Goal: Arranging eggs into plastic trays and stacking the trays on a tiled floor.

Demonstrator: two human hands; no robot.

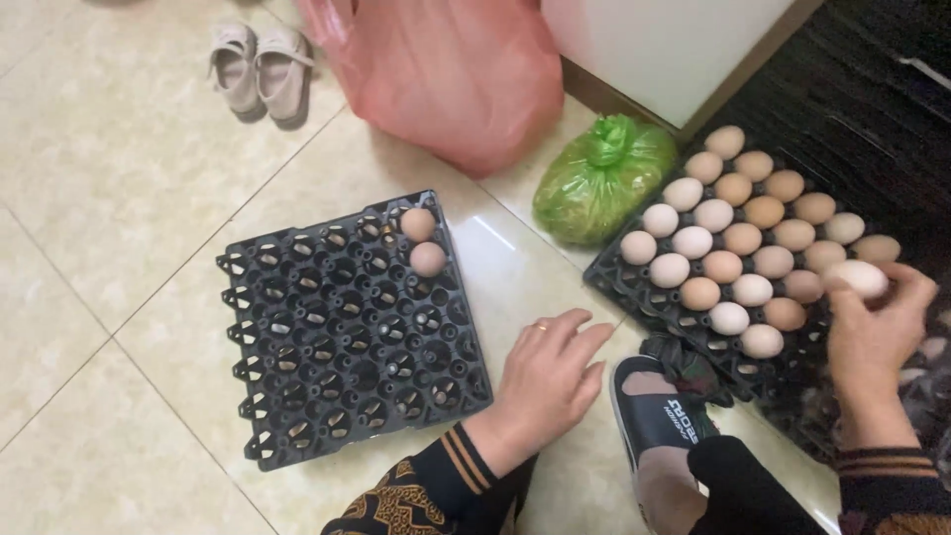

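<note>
Left hand (550, 372) flat on the floor tile (109, 149), fingers spread, holding nothing, just right of the near-empty black egg tray (297, 386). Right hand (877, 322) at far right, fingers closed around a pale egg (858, 276), lifted at the right edge of the full egg tray (634, 292). Held egg's long axis runs roughly left-right. Near-empty tray lies well to the left of that egg, past the sandalled foot (659, 411); left hand is far nearer to it. Its two eggs (422, 241) sit in the far right corner. Beyond: green bag (602, 178), pink bag (456, 74), pair of small shoes (260, 69)
</note>
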